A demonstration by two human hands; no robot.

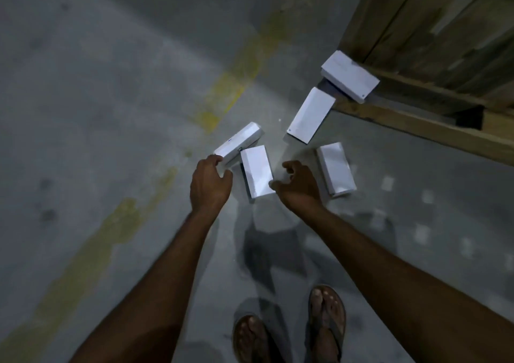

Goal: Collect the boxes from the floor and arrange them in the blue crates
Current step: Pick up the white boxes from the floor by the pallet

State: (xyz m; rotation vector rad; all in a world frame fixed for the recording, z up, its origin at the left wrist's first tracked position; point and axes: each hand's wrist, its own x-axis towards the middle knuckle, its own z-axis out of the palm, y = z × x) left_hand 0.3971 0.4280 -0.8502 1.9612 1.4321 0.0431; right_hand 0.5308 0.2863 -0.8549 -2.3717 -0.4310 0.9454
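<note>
Left hand (210, 180) is reaching with fingers apart, tips touching the end of the left box (239, 143), nothing clamped. Right hand (299, 184) is hanging loosely curled and empty beside the middle box (257, 170). Both boxes are lying on the floor (111, 112). Best bet: pinch each across its short width and lift straight. No crates showing.

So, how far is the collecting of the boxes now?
Done: nothing visible; five white boxes lie on the floor by the wooden pallet, and no blue crate is in view. In hand: the left hand touches the leftmost box, the right hand reaches for the box beside it; neither is lifted. Left: all five.
</note>
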